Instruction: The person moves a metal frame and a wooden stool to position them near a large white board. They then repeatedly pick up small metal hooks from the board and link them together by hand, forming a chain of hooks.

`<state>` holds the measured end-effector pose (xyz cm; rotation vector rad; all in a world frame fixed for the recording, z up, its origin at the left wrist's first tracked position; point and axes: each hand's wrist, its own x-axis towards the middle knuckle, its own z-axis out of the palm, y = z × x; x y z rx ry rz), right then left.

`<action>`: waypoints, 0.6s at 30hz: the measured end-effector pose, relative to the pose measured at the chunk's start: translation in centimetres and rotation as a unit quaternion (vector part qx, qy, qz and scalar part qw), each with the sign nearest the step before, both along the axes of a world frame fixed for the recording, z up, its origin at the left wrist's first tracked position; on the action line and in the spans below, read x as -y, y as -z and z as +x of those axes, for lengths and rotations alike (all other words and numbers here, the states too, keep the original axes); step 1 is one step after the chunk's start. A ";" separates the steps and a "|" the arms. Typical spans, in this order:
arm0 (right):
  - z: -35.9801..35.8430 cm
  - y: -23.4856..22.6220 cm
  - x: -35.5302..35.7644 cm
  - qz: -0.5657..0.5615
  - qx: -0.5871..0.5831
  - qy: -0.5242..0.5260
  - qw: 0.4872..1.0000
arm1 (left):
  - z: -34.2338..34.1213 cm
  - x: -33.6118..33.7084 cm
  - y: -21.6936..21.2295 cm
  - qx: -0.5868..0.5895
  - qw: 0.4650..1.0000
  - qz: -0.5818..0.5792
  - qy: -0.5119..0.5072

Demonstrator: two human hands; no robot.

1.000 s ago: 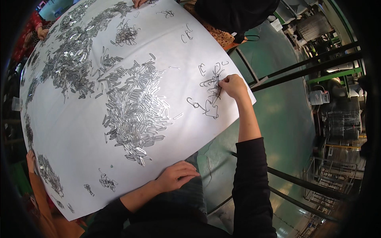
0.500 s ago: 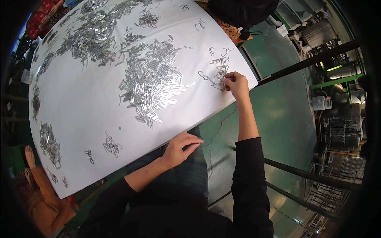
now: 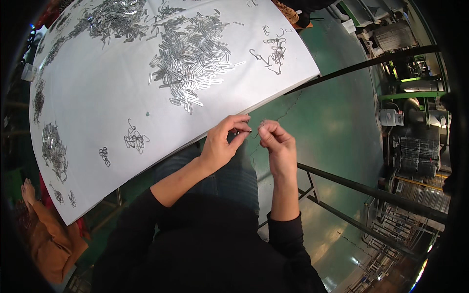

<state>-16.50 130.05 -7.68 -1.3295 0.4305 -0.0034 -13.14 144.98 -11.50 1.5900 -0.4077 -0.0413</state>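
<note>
Both my hands are up just off the white table's (image 3: 105, 95) near edge, over the floor (image 3: 337, 122). L hand (image 3: 219, 145): fingers curled, slight gap at the tips, w/ a small dark metal bit (image 3: 236, 131) tucked inside; mostly hidden, can't tell its shape. R hand (image 3: 279, 145): thumb & index pinched tight on what looks like a thin wire hook (image 3: 256, 133). Risk: it's only a fingertip hold, so a bump btwn hands or slack pinch could drop it past the table edge. The loose hooks (image 3: 276, 54) nr the table's R corner look tangled; could snag if pulled.
</note>
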 end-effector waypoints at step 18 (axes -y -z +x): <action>-1.4 1.6 -2.2 -0.135 0.133 0.154 0.970 | 0.1 0.7 -0.5 0.030 0.999 -0.009 0.019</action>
